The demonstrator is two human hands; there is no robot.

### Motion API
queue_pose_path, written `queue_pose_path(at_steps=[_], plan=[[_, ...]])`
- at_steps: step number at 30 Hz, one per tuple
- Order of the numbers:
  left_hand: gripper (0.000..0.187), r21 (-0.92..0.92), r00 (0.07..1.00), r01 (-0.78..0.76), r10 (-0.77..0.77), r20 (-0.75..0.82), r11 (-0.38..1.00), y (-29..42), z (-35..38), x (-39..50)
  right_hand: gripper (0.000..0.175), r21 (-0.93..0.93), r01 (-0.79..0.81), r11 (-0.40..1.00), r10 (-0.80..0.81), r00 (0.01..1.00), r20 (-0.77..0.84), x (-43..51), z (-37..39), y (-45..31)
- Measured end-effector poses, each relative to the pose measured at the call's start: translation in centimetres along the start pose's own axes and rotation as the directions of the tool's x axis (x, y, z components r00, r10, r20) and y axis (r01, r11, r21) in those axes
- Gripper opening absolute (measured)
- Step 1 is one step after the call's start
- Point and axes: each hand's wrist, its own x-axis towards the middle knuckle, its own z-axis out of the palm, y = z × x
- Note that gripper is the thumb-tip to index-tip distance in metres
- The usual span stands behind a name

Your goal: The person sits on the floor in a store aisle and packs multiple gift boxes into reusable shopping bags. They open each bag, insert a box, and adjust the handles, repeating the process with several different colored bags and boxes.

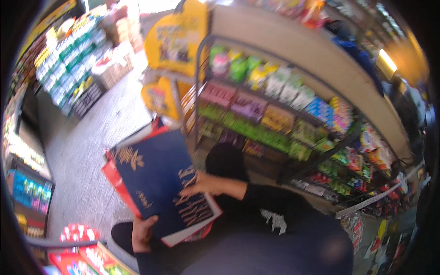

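A large dark blue book or folder (158, 172) with gold lettering and a gold leaf-like emblem lies tilted before me, on top of a stack with red and white edges (118, 185). My left hand (143, 232) grips the stack's lower left edge, the thumb on the blue cover. My right hand (202, 184) rests on the cover's right part, over the lettering, fingers spread somewhat; whether it also grips the edge cannot be told. The dark sleeves and a dark top with a pale printed motif (275, 221) show below and to the right.
A metal rack (275, 135) with packets and boxes stands to the right, beside a beige counter (309, 51). Yellow display signs (177, 41) stand ahead. Stacked green-and-white goods (74, 56) are at the upper left. Shelves and red boxes (91, 261) are near my left side.
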Motion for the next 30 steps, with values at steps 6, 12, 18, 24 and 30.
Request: queue_pose_path(at_steps=[6, 12, 18, 24, 30], plan=[[0.075, 0.087, 0.986, -0.077, 0.063, 0.156, 0.993, -1.8, -1.1, 0.8, 0.042, 0.159, 0.105, 0.982, -0.077, 0.982, -0.173, -1.0, 0.8, -6.6], [0.041, -0.14, 0.991, 0.07, -0.084, -0.099, 0.988, -3.8, -0.1, 1.4, 0.035, 0.032, 0.07, 0.997, -0.058, 0.957, -0.286, 1.8, 2.3, -5.8], [0.04, -0.278, 0.986, -0.001, -0.045, -0.16, 0.961, -3.9, -2.3, -0.2, 0.036, -0.04, -0.122, 0.992, 0.116, 0.985, -0.129, -0.1, 4.6, -2.3], [0.035, -0.429, 0.988, 0.019, -0.084, -0.132, 0.903, -4.1, -2.5, 3.1, 0.029, 0.049, -0.074, 0.996, 0.085, 0.954, -0.288, -2.4, 1.4, -3.0], [0.029, 0.443, 0.916, -0.006, 0.182, -0.358, 0.897, -15.0, -6.3, 9.8, 0.03, -0.098, 0.051, 0.994, -0.091, 0.884, -0.459, -3.6, -4.7, -7.1]])
